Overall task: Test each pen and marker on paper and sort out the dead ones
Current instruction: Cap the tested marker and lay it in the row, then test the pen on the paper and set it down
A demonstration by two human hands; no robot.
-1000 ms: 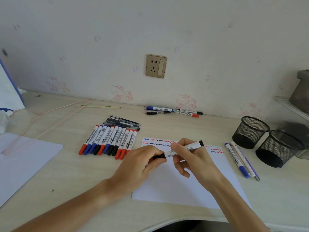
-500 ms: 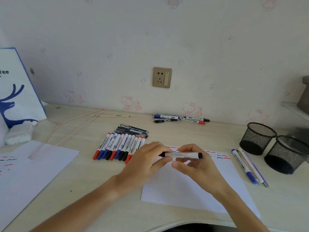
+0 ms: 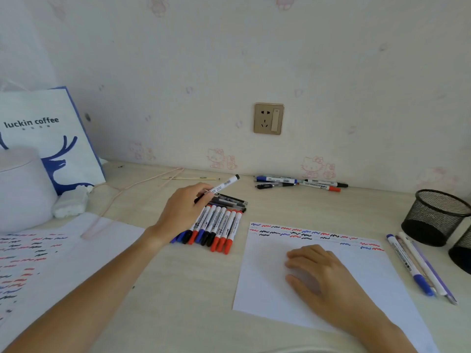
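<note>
Nearest the camera, the right hand (image 3: 321,272) lies palm down on the test sheet (image 3: 270,284), its fingers loosely bent and holding nothing; wavy red, blue and black strokes run along that sheet's far edge. A second sheet (image 3: 33,261), covered with similar strokes, lies at the left edge of the table (image 3: 193,301). Right of the test sheet, three pens (image 3: 418,266) lie side by side, close to two black mesh cups (image 3: 435,215). Farther in, the left hand (image 3: 183,210) pinches a black-capped whiteboard marker (image 3: 224,184) between thumb and fingers, lifted and slanting up to the right above the row of markers (image 3: 216,230), whose red, blue and black caps point toward the camera. Dark pens (image 3: 232,200) lie crosswise just behind that row. Against the wall, a small group of four pens and markers (image 3: 300,183) lies apart. At far left stands a luckin coffee bag (image 3: 51,133).
</note>
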